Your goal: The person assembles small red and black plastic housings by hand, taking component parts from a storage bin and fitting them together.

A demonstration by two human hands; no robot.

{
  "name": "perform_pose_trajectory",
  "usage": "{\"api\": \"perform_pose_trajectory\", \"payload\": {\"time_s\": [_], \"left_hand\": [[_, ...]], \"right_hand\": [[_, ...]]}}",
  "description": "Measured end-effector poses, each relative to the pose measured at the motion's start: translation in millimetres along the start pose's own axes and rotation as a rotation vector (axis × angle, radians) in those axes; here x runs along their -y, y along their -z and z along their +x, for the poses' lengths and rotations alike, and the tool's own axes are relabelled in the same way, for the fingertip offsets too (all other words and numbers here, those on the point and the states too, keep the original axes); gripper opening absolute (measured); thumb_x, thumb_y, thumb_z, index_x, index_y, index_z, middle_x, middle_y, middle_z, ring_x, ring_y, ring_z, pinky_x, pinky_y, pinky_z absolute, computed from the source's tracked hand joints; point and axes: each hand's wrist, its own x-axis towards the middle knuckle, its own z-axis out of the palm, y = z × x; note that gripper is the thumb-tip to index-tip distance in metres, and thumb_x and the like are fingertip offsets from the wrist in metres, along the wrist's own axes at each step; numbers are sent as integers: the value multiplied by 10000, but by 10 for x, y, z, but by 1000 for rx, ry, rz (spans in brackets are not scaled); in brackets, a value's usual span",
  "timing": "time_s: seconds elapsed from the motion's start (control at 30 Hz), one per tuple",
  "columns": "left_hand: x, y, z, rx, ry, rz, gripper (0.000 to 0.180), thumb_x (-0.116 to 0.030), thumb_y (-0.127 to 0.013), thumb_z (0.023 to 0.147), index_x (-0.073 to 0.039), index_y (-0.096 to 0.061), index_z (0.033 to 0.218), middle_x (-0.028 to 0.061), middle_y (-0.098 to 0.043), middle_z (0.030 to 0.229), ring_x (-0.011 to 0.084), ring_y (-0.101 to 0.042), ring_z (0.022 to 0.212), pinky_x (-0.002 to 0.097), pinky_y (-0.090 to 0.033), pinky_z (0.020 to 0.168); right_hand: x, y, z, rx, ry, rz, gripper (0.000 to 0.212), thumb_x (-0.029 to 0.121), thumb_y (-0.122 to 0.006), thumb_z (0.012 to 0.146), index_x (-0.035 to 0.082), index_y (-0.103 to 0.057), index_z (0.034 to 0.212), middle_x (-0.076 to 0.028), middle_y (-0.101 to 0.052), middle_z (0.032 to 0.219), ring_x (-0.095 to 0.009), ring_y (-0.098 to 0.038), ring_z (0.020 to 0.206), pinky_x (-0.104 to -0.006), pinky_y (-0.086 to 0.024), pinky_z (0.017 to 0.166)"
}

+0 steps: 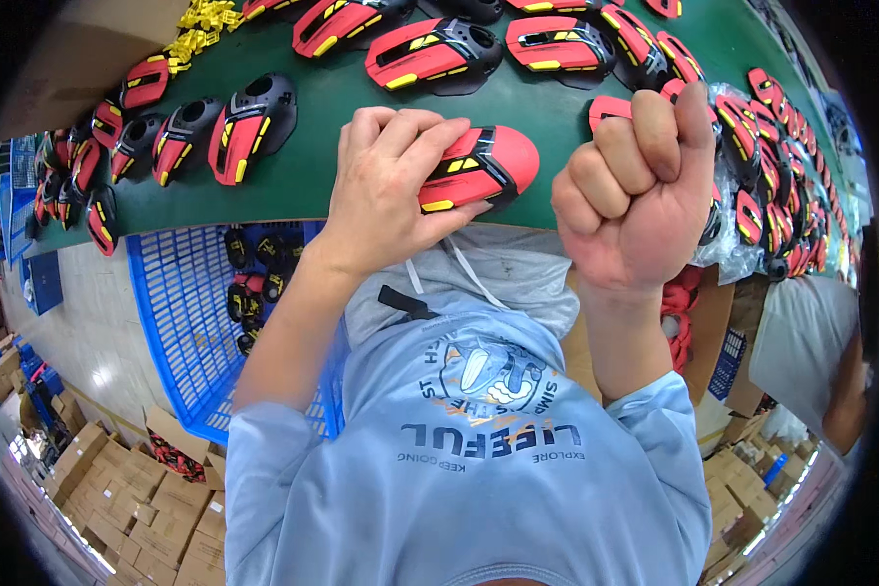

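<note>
The left hand (386, 186) is curved over a red shell (506, 168), with fingers on its upper side and thumb along its lower side; this shell is near the front edge of the table (317, 132), and I cannot tell if it touches the surface. Its form is long and rounded, with a smooth, matte red end, glossy black bands and angular yellow inserts, and it looks like hard plastic. The right hand (640, 190) is raised beside it, its fingers folded into a fist; whether something small is inside, I cannot tell. The table is flat and dark green. Similar shells (435, 59) stand in a row behind, several with a round opening in the black end, and more are heaped at right with crinkled clear plastic (728, 249). Thin yellow parts (202, 29) make a pile at upper left. Below are a blue lattice basket (178, 376), a pale, shiny floor (98, 337) and brown cardboard boxes (122, 488).
</note>
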Motion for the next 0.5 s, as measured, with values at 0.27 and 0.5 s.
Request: {"api": "perform_pose_trajectory", "payload": {"time_s": [0.27, 0.5], "left_hand": [[-38, -73, -27, 20, 2, -40, 696, -379, -909, 689, -124, -692, 1299, 58, -658, 1214, 313, -563, 1097, 446, -442, 966], [54, -19, -37, -5, 15, -32, 693, -385, -910, 682, -111, -700, 1284, 57, -656, 1210, 317, -566, 1096, 450, -444, 964]], "right_hand": [[-366, 68, 244, -444, -96, -262, 484, 446, -391, 1146, 197, -347, 733, 71, -212, 597, -76, -142, 463, -275, -134, 418], [312, -464, 155, 172, -25, 79, 479, 371, -310, 1162, 167, -373, 734, 44, -293, 589, -76, -191, 442, -263, -140, 397]]}}
